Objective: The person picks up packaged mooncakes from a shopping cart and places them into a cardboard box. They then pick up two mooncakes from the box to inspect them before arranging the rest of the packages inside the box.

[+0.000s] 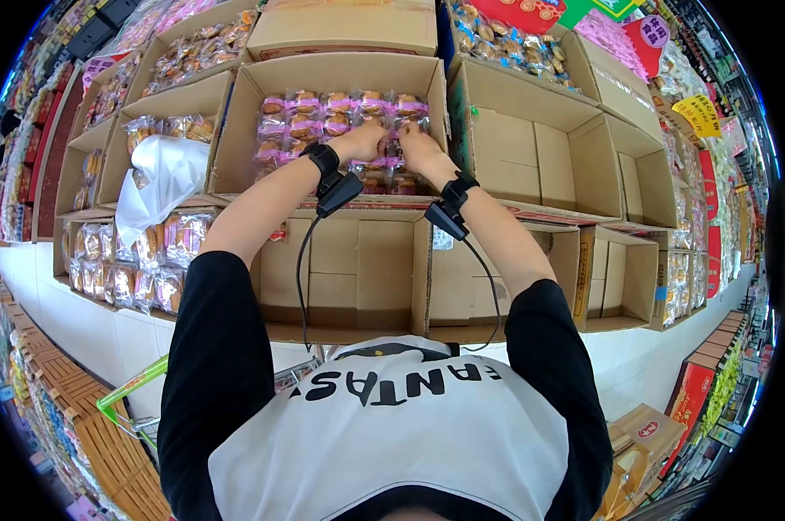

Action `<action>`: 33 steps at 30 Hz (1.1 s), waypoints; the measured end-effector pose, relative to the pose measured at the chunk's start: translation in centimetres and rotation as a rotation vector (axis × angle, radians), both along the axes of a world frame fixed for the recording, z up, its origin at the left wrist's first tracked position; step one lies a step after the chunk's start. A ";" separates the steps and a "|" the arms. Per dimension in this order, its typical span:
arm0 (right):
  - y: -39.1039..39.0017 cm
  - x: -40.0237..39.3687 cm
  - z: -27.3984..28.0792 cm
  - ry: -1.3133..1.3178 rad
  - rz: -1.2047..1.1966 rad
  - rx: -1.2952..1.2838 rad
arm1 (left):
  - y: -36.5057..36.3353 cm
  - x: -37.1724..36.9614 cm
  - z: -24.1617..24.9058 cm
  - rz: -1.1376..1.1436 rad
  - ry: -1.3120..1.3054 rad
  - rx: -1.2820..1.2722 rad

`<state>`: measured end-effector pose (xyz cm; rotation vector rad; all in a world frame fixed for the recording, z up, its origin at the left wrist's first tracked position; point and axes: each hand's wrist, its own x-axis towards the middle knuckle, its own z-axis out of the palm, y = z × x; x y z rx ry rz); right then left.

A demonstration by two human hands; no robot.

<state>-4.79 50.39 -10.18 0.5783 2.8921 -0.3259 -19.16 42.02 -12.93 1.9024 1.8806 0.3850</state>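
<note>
Both of my hands reach into a cardboard box (236, 165) in the upper middle, which holds rows of small wrapped cakes (304, 128) with pink bands. My left hand (366, 142) is over the right part of the rows, its fingers curled down at the packets. Close beside it, my right hand (419, 146) has its fingers bent onto the packets of the rightmost columns. The fingertips of both are partly hidden, and what they grip is too small to tell. A black strapped device with a cable sits on each wrist.
Around the box stand a cardboard box (531, 156) at the right, a lower box (336, 269) near my body, and a box of packets with a white plastic bag (160, 178) at the left. A green-handled cart (136, 379) is at lower left, a carton (649, 434) at lower right.
</note>
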 end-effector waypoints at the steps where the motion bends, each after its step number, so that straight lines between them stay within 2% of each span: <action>1: -0.1 0.1 0.0 0.025 -0.024 -0.001 | 0.0 -0.1 0.0 0.001 -0.001 -0.002; 4: -0.3 0.2 0.6 0.025 -0.042 -0.003 | 0.0 -0.2 1.3 -0.027 -0.066 -0.061; 6: -0.2 0.2 0.6 -0.001 -0.037 -0.005 | -0.1 0.0 2.4 0.043 -0.135 -0.225; 8: 0.3 0.2 -0.3 -0.039 0.077 0.004 | -0.2 -0.5 2.1 0.067 -0.146 -0.248; 10: 0.3 0.0 -0.6 -0.035 0.055 0.017 | -0.6 -0.1 3.4 0.093 -0.157 -0.273; 12: 0.2 -0.1 -0.9 -0.029 0.035 0.028 | -1.3 0.2 4.8 0.133 -0.264 -0.490; 17: 0.3 -0.3 -0.6 -0.088 0.051 -0.005 | -1.3 -0.4 3.0 0.115 -0.235 -0.518; 22: 0.3 -0.4 -0.9 -0.065 0.055 -0.008 | -1.5 -0.2 3.7 0.112 -0.261 -0.531; 28: 0.4 -0.4 -0.8 -0.089 0.049 -0.027 | -2.8 0.0 6.2 0.208 -0.480 -0.571; 30: 0.3 -0.2 -0.6 -0.058 0.045 -0.018 | -3.2 -0.2 6.3 0.127 -0.443 -0.378; 31: 0.4 -0.2 -0.4 -0.073 0.039 -0.015 | -3.3 -0.3 6.9 0.131 -0.436 -0.376; 33: 0.1 0.0 1.0 -0.129 0.037 -0.036 | -3.8 -0.4 8.3 0.292 -0.559 -0.276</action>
